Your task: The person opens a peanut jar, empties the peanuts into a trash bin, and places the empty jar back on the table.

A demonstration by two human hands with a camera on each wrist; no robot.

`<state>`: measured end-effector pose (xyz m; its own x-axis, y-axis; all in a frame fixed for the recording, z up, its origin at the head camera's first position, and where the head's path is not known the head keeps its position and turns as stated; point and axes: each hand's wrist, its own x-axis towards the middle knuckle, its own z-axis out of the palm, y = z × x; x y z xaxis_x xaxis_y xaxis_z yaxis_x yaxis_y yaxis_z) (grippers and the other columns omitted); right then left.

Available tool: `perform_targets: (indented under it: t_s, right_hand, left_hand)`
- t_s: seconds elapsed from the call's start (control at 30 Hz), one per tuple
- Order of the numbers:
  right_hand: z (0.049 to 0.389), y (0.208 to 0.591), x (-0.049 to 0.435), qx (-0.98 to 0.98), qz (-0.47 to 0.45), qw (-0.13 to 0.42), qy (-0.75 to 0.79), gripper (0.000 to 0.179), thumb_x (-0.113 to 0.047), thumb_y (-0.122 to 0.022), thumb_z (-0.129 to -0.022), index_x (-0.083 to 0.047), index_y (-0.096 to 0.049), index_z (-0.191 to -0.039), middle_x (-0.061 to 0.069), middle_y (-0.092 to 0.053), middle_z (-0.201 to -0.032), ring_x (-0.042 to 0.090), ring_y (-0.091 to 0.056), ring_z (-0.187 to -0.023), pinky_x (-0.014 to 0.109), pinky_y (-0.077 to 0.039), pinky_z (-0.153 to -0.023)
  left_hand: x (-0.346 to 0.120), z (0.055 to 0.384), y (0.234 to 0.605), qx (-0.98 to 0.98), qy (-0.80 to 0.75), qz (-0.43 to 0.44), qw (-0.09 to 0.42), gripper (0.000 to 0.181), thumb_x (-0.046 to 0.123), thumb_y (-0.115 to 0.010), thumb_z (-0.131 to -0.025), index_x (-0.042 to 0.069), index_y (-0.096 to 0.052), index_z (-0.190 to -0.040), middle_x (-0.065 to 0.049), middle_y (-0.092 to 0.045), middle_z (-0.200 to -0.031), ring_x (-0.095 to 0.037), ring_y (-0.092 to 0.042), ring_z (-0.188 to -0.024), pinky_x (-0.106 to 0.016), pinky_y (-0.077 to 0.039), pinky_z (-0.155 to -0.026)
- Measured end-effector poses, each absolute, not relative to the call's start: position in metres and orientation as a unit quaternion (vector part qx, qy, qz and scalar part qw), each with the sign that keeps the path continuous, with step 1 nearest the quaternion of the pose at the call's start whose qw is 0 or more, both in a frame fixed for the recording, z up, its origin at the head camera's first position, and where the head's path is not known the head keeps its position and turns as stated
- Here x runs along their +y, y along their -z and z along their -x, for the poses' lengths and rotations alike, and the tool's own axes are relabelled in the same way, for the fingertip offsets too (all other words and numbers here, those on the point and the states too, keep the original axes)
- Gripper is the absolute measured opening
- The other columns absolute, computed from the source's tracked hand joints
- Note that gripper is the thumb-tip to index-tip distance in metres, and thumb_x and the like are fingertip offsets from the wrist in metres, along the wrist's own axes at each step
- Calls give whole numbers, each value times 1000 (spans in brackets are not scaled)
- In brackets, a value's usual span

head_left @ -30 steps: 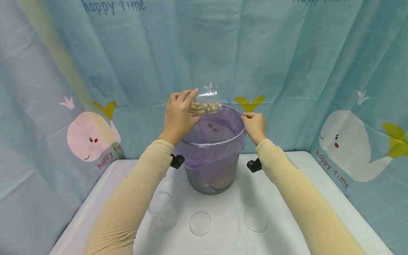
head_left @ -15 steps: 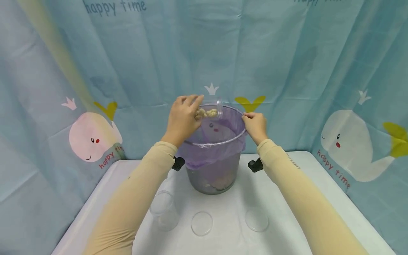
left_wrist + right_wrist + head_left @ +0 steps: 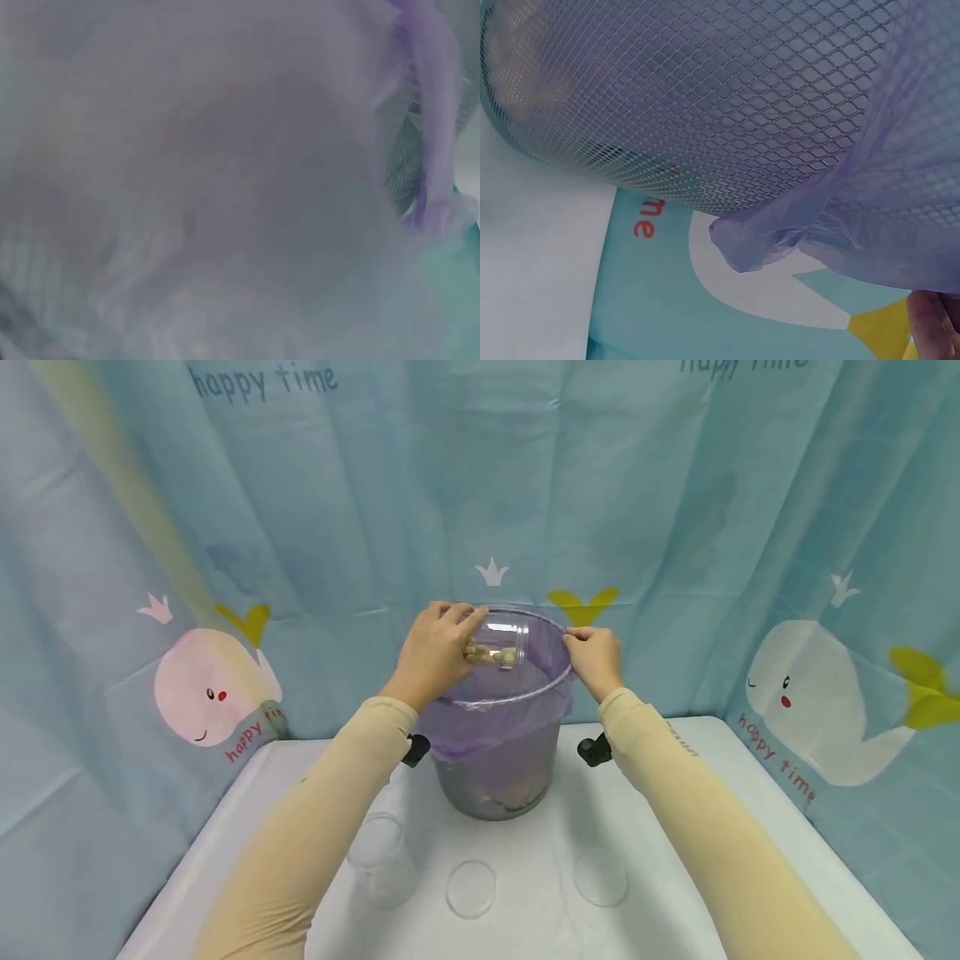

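My left hand (image 3: 435, 652) grips a clear jar (image 3: 506, 628) lying on its side, mouth to the right, over the opening of a mesh trash bin (image 3: 495, 789). Pale, nut-like pieces (image 3: 491, 656) lie along the jar's lower side. A purple bag (image 3: 480, 731) lines the bin and folds down outside its rim. On the right of that rim, my right hand (image 3: 594, 658) pinches the edge; in the right wrist view its fingers (image 3: 930, 322) show at the bag's border. Mostly blur fills the left wrist view, with a strip of purple bag (image 3: 439, 112) at right.
An open clear jar (image 3: 381, 860) stands on the white table (image 3: 547, 935) at front left. Two clear round lids (image 3: 471, 889) lie nearer the front, one on the right. A blue curtain (image 3: 420, 485) with whale prints hangs behind and at both sides.
My left hand has come down and slightly right, bringing the tilted jar to about the bin's rim. Fewer pieces show inside the jar. The right hand keeps its place on the rim.
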<state>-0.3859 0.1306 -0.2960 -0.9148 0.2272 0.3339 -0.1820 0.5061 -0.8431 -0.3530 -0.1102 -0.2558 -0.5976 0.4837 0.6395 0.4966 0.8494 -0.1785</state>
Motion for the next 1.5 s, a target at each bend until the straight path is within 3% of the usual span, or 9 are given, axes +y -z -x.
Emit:
perform_targets:
  t_s: [0.13, 0.37, 0.5, 0.7, 0.77, 1.0, 1.27, 1.5]
  right_hand:
    - [386, 297, 130, -845, 14, 203, -495, 30, -19, -59, -99, -5, -70, -124, 17, -72, -119, 8, -52, -62, 18, -44, -55]
    - [386, 296, 129, -846, 12, 201, -494, 30, -19, -59, -99, -5, -70, -124, 16, -72, -119, 9, -51, -61, 18, -43, -54]
    - [386, 295, 131, -845, 9, 199, -496, 31, -19, -58, -100, -4, -69, -125, 18, -72, -117, 6, -48, -55, 17, -41, -52]
    - [387, 293, 130, -844, 15, 199, -498, 31, -20, -58, -100, -5, -69, -124, 16, -72, -120, 12, -56, -64, 18, -44, -55]
    - [386, 293, 130, -844, 14, 200, -498, 31, -19, -58, -99, -5, -69, -125, 17, -72, -120, 9, -52, -61, 18, -44, -54]
    - [387, 295, 130, -841, 13, 201, -502, 31, -19, -58, -99, -5, -69, -124, 16, -72, -120, 8, -50, -58, 18, -43, -54]
    - [386, 295, 130, -842, 15, 201, -501, 31, -19, -59, -99, -5, -69, -124, 16, -71, -121, 7, -51, -59, 17, -43, -53]
    - [386, 296, 129, -842, 12, 203, -499, 31, -19, -59, -99, -4, -69, -124, 16, -71, -122, 8, -51, -60, 16, -43, -53]
  left_hand:
    - [-110, 352, 259, -898, -16, 288, 332, 64, 8, -76, -78, 11, -56, -139, -13, -62, -135, -38, -57, -121, -47, -50, -106]
    - [-111, 351, 254, -895, -20, 265, 359, 69, 9, -79, -77, 13, -53, -141, -12, -60, -137, -37, -54, -125, -47, -47, -109]
    - [-110, 350, 257, -899, -33, 277, 339, 67, 9, -79, -78, 13, -54, -140, -12, -60, -136, -37, -54, -125, -47, -48, -108]
    - [-110, 351, 255, -901, -18, 265, 342, 69, 14, -80, -79, 14, -53, -142, -11, -60, -138, -37, -54, -126, -47, -46, -110]
    - [-111, 352, 254, -901, -20, 269, 340, 67, 11, -77, -79, 14, -54, -142, -11, -60, -138, -37, -54, -126, -47, -46, -110]
    - [-113, 350, 256, -914, -40, 279, 293, 67, 7, -74, -80, 15, -53, -143, -11, -57, -142, -37, -52, -128, -46, -45, -112]
    - [-110, 347, 253, -899, 1, 273, 343, 73, 10, -80, -76, 14, -52, -144, -11, -58, -140, -37, -52, -127, -46, -45, -111]
    - [-107, 346, 256, -910, -1, 282, 305, 74, 11, -81, -76, 15, -51, -145, -10, -57, -142, -37, -51, -129, -47, -44, -113]
